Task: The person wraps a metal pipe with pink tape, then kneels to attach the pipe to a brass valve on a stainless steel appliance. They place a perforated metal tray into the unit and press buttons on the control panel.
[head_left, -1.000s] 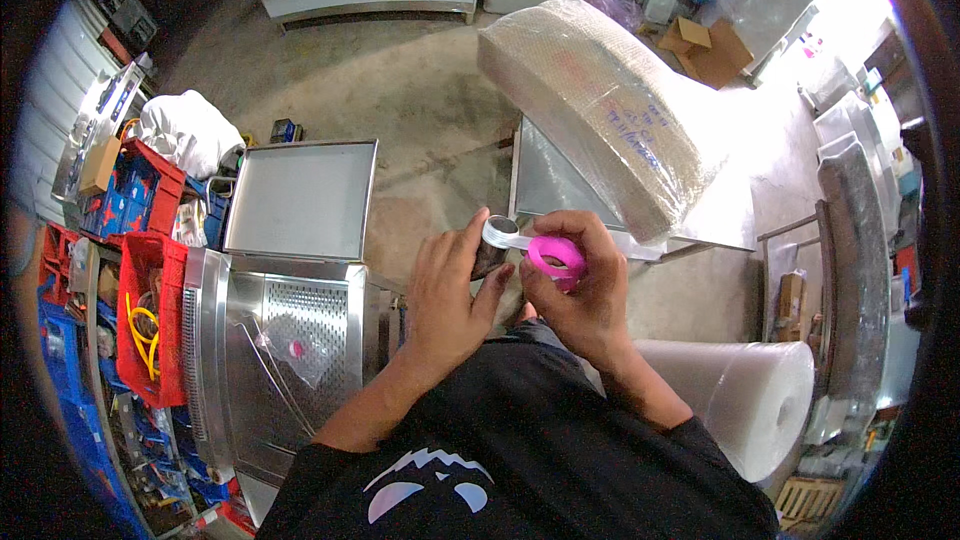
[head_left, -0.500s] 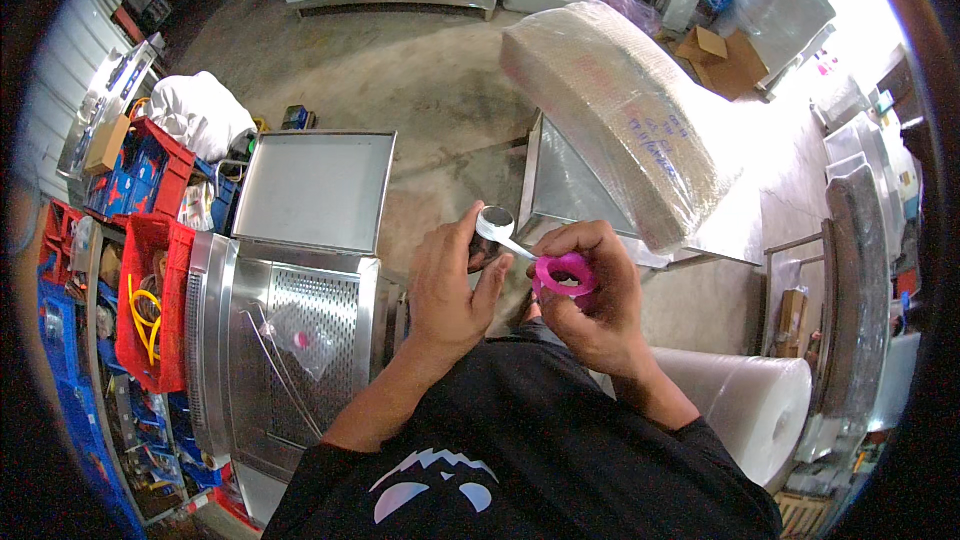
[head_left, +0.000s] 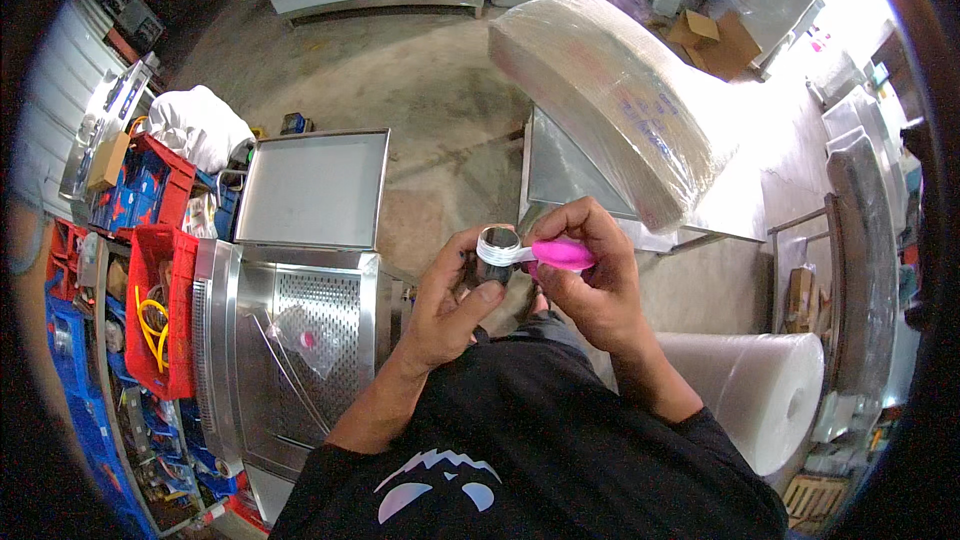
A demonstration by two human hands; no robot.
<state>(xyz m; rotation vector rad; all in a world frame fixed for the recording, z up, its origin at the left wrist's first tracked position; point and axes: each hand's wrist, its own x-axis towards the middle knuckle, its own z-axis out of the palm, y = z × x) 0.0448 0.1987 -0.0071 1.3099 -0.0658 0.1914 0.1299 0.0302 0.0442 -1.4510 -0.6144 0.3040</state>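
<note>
In front of my chest, my left hand (head_left: 440, 300) is closed around a short round metal pipe fitting (head_left: 494, 270), its open end facing up. White thread seal tape (head_left: 497, 253) is wound round the rim of the fitting. A strip of it runs across to a bright pink tape spool (head_left: 563, 256). My right hand (head_left: 605, 290) pinches that spool between thumb and fingers, just right of the fitting. The spool is tilted, so its centre hole is hidden. Part of the fitting is covered by my left fingers.
At my left stands a stainless steel unit (head_left: 368, 290) with a perforated panel and a small plastic bag (head_left: 308, 340). Beyond are red crates (head_left: 180, 325) and a white cloth (head_left: 195, 120). A wrapped long package (head_left: 610, 100) lies ahead; a bubble-wrap roll (head_left: 730, 380) sits right.
The spool has tipped, so its hole no longer shows. My left thumb has come in against the fitting, and the two hands are closer together.
</note>
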